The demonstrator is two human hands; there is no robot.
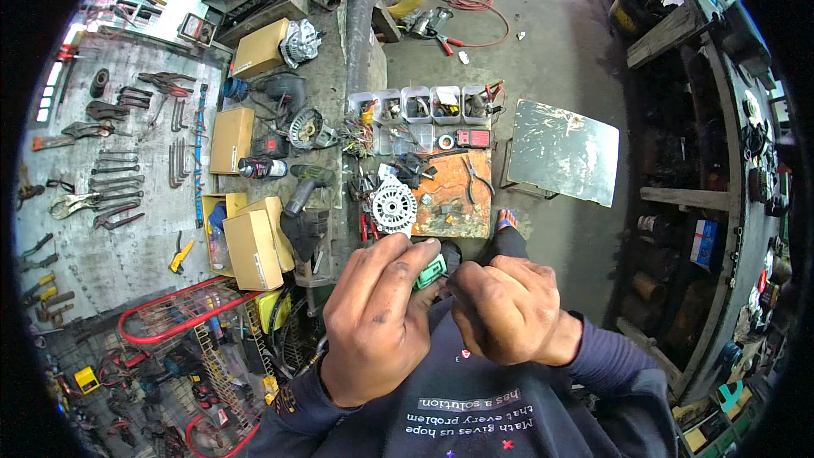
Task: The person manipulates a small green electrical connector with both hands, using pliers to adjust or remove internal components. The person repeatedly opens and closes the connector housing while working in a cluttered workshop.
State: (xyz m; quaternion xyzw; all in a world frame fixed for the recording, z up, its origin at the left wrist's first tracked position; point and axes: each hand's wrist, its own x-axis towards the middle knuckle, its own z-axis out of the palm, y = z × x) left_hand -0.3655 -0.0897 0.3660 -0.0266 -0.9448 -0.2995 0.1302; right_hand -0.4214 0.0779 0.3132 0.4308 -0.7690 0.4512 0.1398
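Close in front of my chest, my left hand (373, 314) pinches a small green plastic connector (431, 271) between thumb and fingers. Just to its right, my right hand (509, 309) is closed, its fingers curled inward beside the connector. Whatever those fingers hold is hidden behind the knuckles. Beyond my hands, a silver alternator end housing (394, 205) lies at the left edge of an orange-stained wooden board (458, 222). A pair of pliers (477, 180) with dark handles rests on the board, among small loose parts.
Clear plastic bins (417, 105) of small parts line the bench's far end. Left of them sit another alternator (301, 42), cardboard boxes (254, 250) and a cordless drill (307, 187). A metal-topped stool (566, 148) stands right. Tools hang on the left wall panel (161, 246).
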